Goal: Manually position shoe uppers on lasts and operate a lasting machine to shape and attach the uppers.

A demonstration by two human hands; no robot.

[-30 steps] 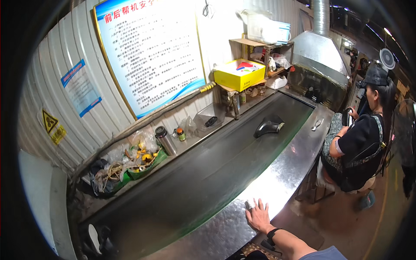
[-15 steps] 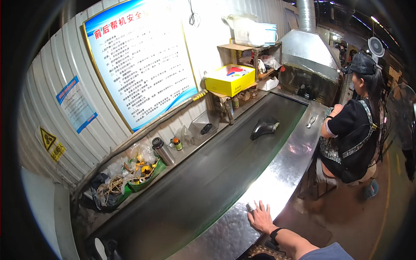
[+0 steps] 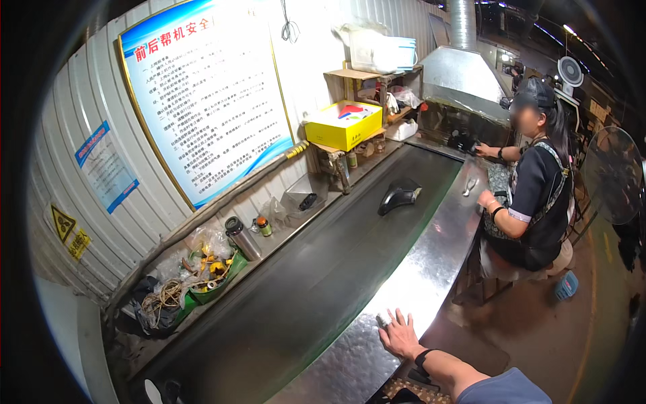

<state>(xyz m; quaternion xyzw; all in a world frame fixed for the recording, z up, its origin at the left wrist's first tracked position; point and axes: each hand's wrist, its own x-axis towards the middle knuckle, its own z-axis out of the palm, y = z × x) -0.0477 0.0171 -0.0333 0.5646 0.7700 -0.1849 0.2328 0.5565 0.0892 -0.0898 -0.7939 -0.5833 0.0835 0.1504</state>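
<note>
Head view: one hand (image 3: 402, 334) of the wearer is seen laid flat, palm down, on the metal counter (image 3: 431, 269) that runs beside the dark conveyor belt (image 3: 316, 283). Its fingers (image 3: 389, 322) are spread and released; nothing is grasped, though a small grey object (image 3: 381, 320) is touched by, or lies just beside, the fingertips at the belt's edge. A black band is worn at the wrist, and the forearm enters from the lower edge. Which hand this is cannot be told with certainty; it is taken here as the right, and no other hand of the wearer is shown. Farther along the belt a dark shoe (image 3: 398, 195) rests. A seated co-worker (image 3: 531, 195) in dark clothes is placed at the counter's far end. Against the wall a yellow box (image 3: 343, 124), a metal flask (image 3: 241, 237) and a green tray (image 3: 215, 276) of clutter are shown below a large blue-bordered notice board (image 3: 208, 94).
</note>
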